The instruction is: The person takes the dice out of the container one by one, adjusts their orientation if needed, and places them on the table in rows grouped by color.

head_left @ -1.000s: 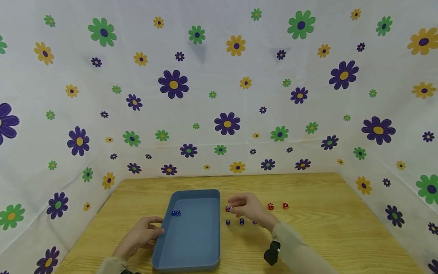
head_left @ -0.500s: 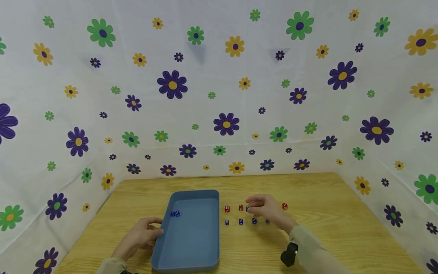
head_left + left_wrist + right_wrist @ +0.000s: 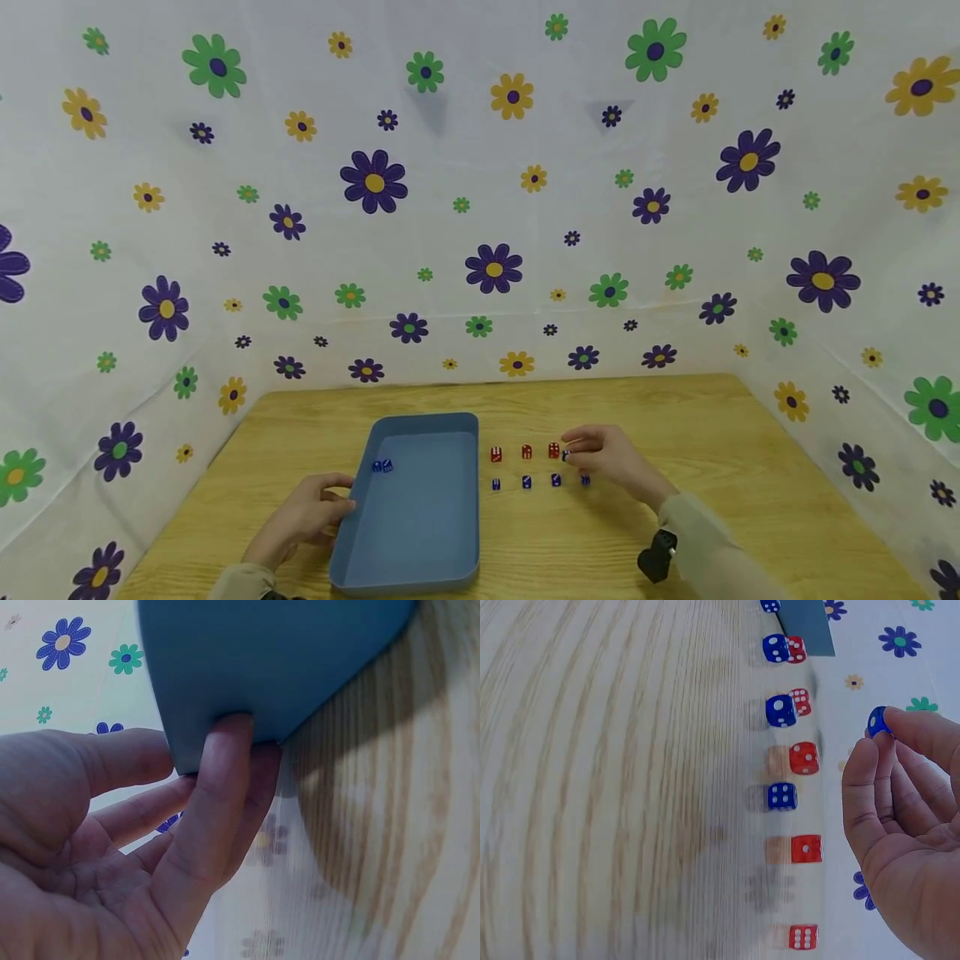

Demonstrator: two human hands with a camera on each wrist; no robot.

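Observation:
My right hand (image 3: 611, 458) pinches a blue die (image 3: 877, 721) between thumb and fingertips, beside the row of red dice. Three red dice show left of that hand in the head view, including one red die (image 3: 553, 450) close to the fingertips; the hand hides the row's right end. Several blue dice, one of them a blue die (image 3: 556, 480), form a nearer row. With its thumb and fingers at the side wall, my left hand (image 3: 307, 512) grips the left side of the blue tray (image 3: 405, 587). Inside the tray lie two blue dice (image 3: 387, 465), side by side.
A light wooden table (image 3: 600, 550) carries everything. White cloth with flower prints (image 3: 420, 250) encloses it at the back and both sides. In the right wrist view, further red dice (image 3: 806, 849) continue along the row.
My right hand has moved to the right along the red row, still holding the blue die, uncovering more red and blue dice on its left. The left hand keeps its hold on the tray.

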